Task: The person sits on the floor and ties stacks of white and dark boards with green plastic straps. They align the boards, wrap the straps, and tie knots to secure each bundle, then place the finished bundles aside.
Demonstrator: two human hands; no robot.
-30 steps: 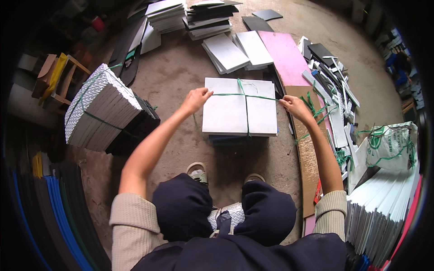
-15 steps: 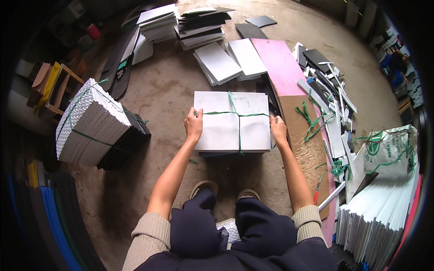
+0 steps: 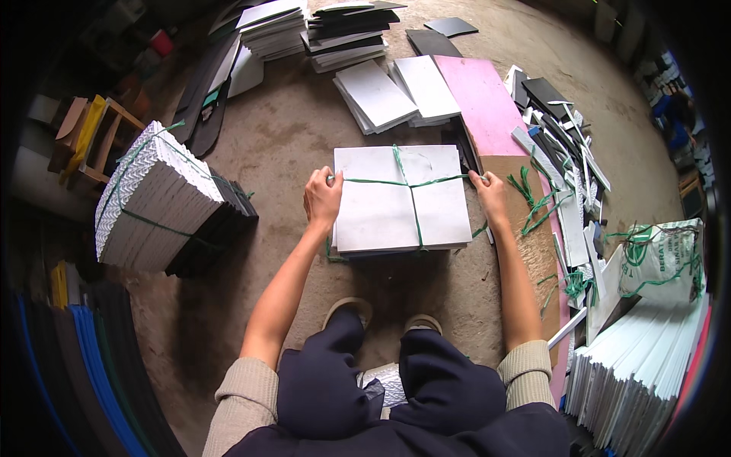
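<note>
While we crouch on the concrete floor [image 3: 289, 152], our left hand [image 3: 323, 197] and right hand [image 3: 489, 196] grip opposite edges of the white sheet bundle [image 3: 400, 199]. Green twine [image 3: 409, 183] crosses it; fingers curl closed over the edges.

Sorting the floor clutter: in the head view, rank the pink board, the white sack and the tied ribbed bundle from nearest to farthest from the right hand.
From the right hand:
1. Pink board, just ahead of it, slightly to the right.
2. White sack, far right.
3. Ribbed bundle, far left, beyond the left hand.
</note>
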